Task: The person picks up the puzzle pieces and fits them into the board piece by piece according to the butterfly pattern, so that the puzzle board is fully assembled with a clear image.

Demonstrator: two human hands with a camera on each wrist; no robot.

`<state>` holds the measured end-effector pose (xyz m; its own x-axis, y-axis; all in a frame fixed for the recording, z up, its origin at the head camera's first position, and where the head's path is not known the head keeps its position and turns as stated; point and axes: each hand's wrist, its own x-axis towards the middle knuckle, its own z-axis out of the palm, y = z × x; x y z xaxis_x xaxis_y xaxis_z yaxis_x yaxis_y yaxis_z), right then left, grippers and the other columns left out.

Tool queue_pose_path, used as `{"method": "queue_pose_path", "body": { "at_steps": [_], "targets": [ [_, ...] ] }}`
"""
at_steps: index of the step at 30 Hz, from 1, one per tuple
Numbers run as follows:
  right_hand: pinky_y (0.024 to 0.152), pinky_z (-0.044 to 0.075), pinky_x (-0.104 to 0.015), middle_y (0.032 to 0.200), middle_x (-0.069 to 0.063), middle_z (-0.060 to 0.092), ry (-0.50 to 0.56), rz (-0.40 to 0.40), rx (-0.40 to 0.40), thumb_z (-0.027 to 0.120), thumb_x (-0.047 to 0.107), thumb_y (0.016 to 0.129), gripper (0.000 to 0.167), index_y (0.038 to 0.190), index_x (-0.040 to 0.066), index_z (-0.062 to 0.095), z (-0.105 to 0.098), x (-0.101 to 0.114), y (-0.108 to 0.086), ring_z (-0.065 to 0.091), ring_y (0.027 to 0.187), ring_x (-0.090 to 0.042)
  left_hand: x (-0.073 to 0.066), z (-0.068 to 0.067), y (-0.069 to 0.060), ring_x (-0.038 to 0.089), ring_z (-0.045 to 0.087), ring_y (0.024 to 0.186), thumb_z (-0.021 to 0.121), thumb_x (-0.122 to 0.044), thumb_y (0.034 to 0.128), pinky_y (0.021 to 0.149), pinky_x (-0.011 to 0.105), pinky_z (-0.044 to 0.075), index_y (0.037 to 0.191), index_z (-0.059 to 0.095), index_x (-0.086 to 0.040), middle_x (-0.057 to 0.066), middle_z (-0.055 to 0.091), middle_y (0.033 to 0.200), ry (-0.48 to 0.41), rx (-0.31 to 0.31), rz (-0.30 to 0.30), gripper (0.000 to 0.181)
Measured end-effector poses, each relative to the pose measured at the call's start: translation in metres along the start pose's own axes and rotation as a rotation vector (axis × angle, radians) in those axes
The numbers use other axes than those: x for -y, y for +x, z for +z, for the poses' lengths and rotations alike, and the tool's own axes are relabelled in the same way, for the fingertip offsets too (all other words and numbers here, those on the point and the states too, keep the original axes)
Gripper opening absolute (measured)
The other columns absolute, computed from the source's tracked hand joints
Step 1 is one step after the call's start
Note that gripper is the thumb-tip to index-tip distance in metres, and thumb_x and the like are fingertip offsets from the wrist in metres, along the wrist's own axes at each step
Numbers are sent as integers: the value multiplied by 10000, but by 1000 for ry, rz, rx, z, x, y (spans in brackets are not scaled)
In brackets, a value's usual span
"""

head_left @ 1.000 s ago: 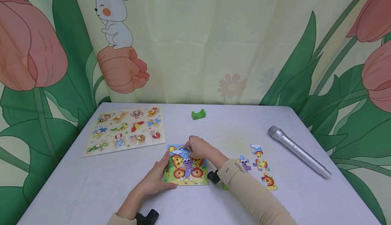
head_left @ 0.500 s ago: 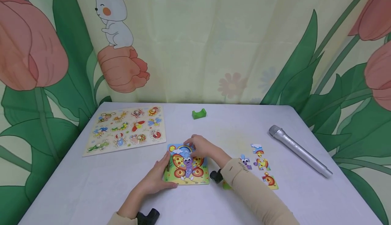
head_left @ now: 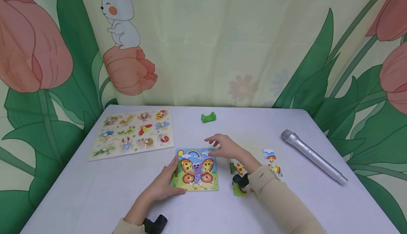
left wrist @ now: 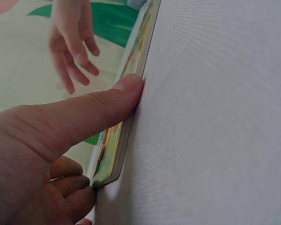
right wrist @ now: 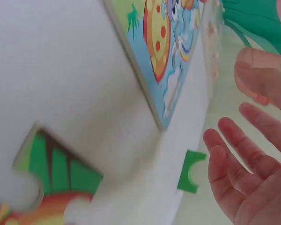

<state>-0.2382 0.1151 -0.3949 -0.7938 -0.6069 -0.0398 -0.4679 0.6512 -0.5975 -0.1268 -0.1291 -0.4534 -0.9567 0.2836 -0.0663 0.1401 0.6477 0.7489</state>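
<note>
A square butterfly jigsaw puzzle (head_left: 198, 174) lies flat on the table, its picture showing a rainbow and a sun at the top. My left hand (head_left: 160, 184) holds its near left corner, with the thumb (left wrist: 100, 108) against the near edge and the fingers along the left side. Over the puzzle's far right corner hovers my right hand (head_left: 227, 147), fingers spread and loosely bent, holding nothing. Loose jigsaw pieces (head_left: 269, 155) lie to the right, some hidden beneath the right sleeve. One green-and-red piece (right wrist: 61, 164) appears close up in the right wrist view.
A wooden board with insect shapes (head_left: 133, 134) lies at the far left. A small green block (head_left: 208, 117) stands toward the back edge. On the right lies a silver microphone (head_left: 313, 156). Behind the white table (head_left: 79, 198) hangs a curtain with tulips and a rabbit.
My right hand has lifted off the puzzle's upper part and moved right, its fingers opening out. More of the rainbow now shows. The left hand stays at the corner.
</note>
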Motion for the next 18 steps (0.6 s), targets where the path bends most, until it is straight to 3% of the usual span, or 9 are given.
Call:
{"method": "queue_pose_path", "body": {
  "at_steps": [12, 18],
  "targets": [
    [759, 507, -446, 1117, -175, 571, 0, -16, -138, 725, 131, 778, 484, 1225, 41, 562, -40, -32, -49, 560, 961, -309, -1, -1, 3, 314, 138, 1370, 813, -268, 671, 1109, 469, 74, 1450, 152, -6, 143, 135, 1510, 6, -12, -4, 1054],
    [747, 508, -428, 1100, -180, 570, -6, -4, -187, 726, 114, 773, 478, 1217, 40, 564, -56, -48, -76, 566, 958, -336, -2, 0, 3, 313, 144, 1370, 815, -265, 667, 1108, 477, 74, 1449, 158, -4, 147, 144, 1508, 2, -11, -1, 1054]
  ]
}}
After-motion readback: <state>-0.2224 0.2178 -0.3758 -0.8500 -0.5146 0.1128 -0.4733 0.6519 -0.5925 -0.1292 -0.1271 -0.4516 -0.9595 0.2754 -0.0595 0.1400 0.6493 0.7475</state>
